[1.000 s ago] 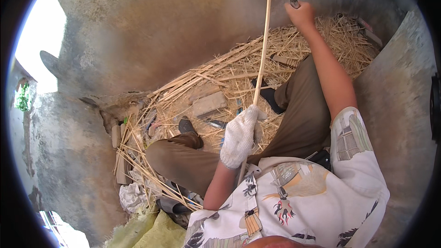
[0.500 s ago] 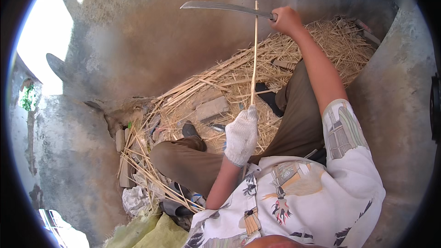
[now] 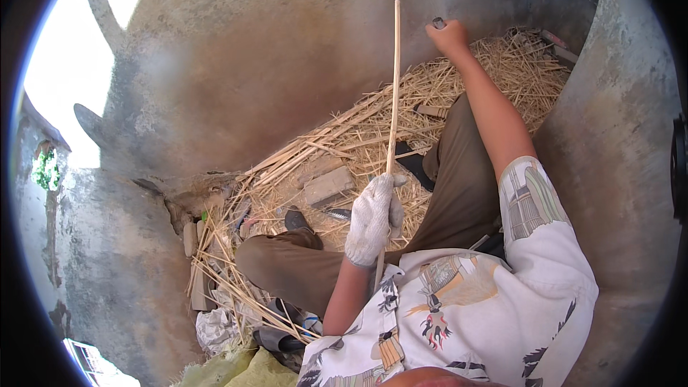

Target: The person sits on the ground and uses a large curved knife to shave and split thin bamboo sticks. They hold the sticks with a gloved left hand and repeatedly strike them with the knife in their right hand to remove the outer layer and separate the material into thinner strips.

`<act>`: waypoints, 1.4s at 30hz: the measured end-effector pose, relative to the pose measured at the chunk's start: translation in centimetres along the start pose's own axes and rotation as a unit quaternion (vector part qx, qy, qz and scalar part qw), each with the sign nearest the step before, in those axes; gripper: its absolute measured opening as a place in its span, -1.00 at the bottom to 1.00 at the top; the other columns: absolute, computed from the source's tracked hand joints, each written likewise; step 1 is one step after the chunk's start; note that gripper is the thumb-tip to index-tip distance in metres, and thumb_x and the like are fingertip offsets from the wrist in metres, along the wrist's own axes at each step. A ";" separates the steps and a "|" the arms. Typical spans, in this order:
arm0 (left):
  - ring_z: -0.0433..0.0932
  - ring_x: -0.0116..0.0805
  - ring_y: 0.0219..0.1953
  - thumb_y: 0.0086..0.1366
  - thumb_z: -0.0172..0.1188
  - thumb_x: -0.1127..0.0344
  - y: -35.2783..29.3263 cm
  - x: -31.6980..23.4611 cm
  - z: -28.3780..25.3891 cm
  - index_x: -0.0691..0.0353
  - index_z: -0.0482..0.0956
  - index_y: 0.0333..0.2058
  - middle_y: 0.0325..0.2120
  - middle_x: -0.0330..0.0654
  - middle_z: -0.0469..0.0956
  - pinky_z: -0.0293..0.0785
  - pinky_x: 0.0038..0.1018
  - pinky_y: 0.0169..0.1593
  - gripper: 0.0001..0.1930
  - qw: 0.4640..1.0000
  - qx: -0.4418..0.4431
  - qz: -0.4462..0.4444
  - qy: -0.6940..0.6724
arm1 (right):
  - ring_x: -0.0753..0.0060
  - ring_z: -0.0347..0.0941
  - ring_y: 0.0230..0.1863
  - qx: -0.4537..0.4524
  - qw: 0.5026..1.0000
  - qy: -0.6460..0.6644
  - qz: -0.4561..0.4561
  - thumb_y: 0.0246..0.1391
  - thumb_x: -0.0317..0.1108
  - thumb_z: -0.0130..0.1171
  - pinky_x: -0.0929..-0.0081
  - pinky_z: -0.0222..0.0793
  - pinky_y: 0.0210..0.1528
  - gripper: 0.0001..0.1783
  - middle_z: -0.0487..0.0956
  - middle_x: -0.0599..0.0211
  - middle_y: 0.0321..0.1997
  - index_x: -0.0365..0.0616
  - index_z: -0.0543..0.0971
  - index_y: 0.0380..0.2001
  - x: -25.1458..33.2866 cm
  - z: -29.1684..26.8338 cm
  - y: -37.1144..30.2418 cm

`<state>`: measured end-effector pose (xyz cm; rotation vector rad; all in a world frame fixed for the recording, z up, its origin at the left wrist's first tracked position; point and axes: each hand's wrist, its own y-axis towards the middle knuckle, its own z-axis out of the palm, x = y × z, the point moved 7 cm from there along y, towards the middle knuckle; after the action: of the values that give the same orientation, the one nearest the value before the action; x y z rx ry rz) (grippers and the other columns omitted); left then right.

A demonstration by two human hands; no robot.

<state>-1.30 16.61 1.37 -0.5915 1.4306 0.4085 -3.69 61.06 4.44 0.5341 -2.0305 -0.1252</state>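
My left hand (image 3: 370, 218), in a white knit glove, is wrapped round a long pale stick (image 3: 395, 86). The stick stands nearly upright in the view, its lower end showing below the glove near my shirt. My bare right hand (image 3: 453, 40) is closed on the handle of a machete (image 3: 438, 23), held out to the right of the stick's far end and apart from it. Only the handle end of the machete shows clearly; the blade is smeared or edge-on and hard to make out.
Split strips and shavings (image 3: 519, 82) cover the floor along the curved concrete wall (image 3: 236, 64). Between my feet lies a brick (image 3: 328, 185). A wooden piece (image 3: 431, 110) rests by my right knee. Lower left are a crumpled white bag (image 3: 215, 331) and yellowish sacking (image 3: 261, 371).
The machete, which lay across the stick with its blade pointing left, has swung away from it. My left hand has shifted slightly down and left, still round the stick.
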 end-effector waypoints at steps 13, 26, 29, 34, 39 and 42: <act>0.14 -0.64 -0.74 0.60 -0.06 -0.13 -0.3 2.2 -1.1 0.03 0.33 -0.39 -0.69 -0.46 0.19 0.06 -0.61 -0.70 -0.57 0.977 0.015 -0.142 -0.160 | 0.02 0.61 -0.37 0.151 0.933 -0.159 -0.287 -0.09 -0.19 0.33 0.10 0.54 -0.26 -0.85 0.66 0.21 -0.45 0.00 0.68 -0.53 8.5 4.0 -8.2; 0.14 -0.63 -0.77 0.59 -0.02 -0.11 -0.5 3.4 -0.4 0.05 0.34 -0.42 -0.73 -0.46 0.15 0.04 -0.60 -0.71 -0.56 0.980 0.011 -0.128 -0.150 | 0.00 0.70 -0.25 -0.026 0.997 -0.074 -0.003 0.00 -0.06 0.27 0.11 0.61 -0.13 -0.66 0.74 0.07 -0.32 -0.13 0.73 -0.37 2.9 1.1 0.1; 0.16 -0.64 -0.78 0.60 -0.03 -0.11 -0.1 2.9 -1.4 0.12 0.42 -0.34 -0.72 -0.47 0.17 0.06 -0.62 -0.73 -0.57 0.979 0.009 -0.090 -0.184 | 0.01 0.68 -0.32 -0.022 0.999 -0.030 -0.029 -0.02 -0.01 0.30 0.16 0.58 -0.18 -0.61 0.71 0.05 -0.42 -0.18 0.70 -0.46 2.0 0.5 -0.2; 0.17 -0.64 -0.78 0.61 -0.07 -0.10 0.7 2.3 -2.6 0.18 0.44 -0.31 -0.72 -0.46 0.21 0.11 -0.63 -0.73 -0.54 0.982 -0.017 -0.042 -0.183 | 0.06 0.64 -0.42 0.058 0.989 -0.035 -0.131 0.01 -0.02 0.30 0.17 0.53 -0.26 -0.61 0.64 0.12 -0.56 -0.15 0.64 -0.57 5.5 2.1 -4.3; 0.17 -0.62 -0.79 0.61 -0.07 -0.11 1.3 1.7 -3.7 0.18 0.44 -0.33 -0.74 -0.45 0.20 0.10 -0.64 -0.73 -0.53 0.980 -0.035 -0.032 -0.192 | 0.04 0.64 -0.45 0.179 0.962 -0.061 -0.196 0.01 -0.05 0.31 0.17 0.53 -0.28 -0.68 0.64 0.15 -0.56 -0.08 0.66 -0.55 10.6 5.7 -12.3; 0.14 -0.62 -0.81 0.60 -0.05 -0.12 1.3 1.6 -4.6 0.17 0.44 -0.33 -0.78 -0.46 0.15 0.05 -0.62 -0.75 -0.53 0.976 -0.058 -0.050 -0.204 | 0.05 0.64 -0.46 0.181 0.930 -0.112 -0.300 -0.04 -0.10 0.31 0.16 0.54 -0.28 -0.76 0.66 0.17 -0.55 -0.02 0.69 -0.54 12.7 7.7 -16.2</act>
<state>-5.54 14.73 -0.60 -0.6297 0.9858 0.5024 -10.28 40.13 5.88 1.4265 -2.0527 -0.1849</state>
